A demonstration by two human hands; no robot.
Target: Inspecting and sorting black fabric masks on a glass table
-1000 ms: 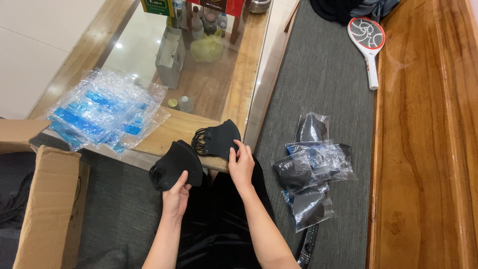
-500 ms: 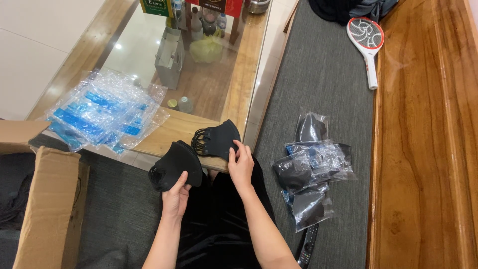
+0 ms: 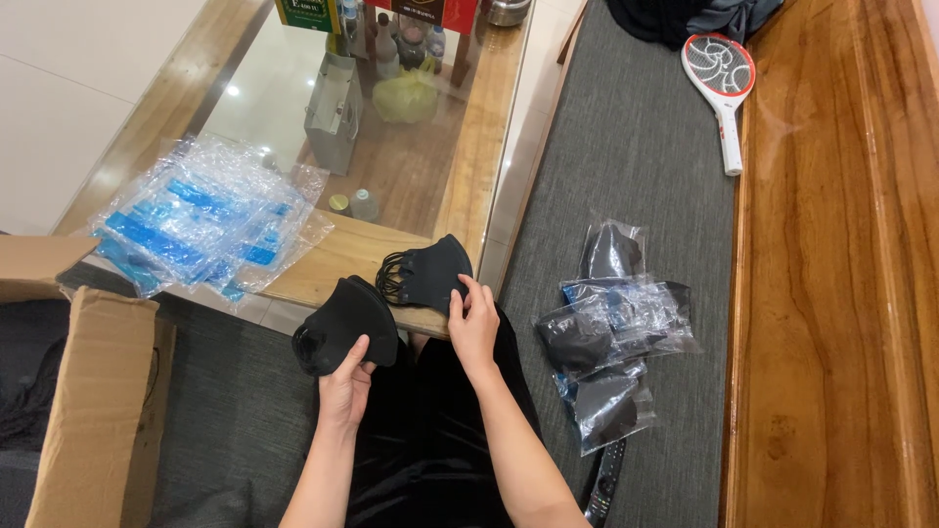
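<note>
The left hand (image 3: 344, 386) grasps a stack of black masks (image 3: 344, 326); the right hand (image 3: 473, 328) pinches another stack (image 3: 427, 276) on the desk (image 3: 342, 256) edge, which I think may slide off.

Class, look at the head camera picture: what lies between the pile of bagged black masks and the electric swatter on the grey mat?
Nothing: in the head view, only bare grey mat separates the bagged masks from the swatter.

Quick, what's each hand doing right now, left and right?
Left hand: closed on a stack of black face masks, held up off the table.
Right hand: fingers pinching a second stack of black masks at the wooden table edge.
</note>
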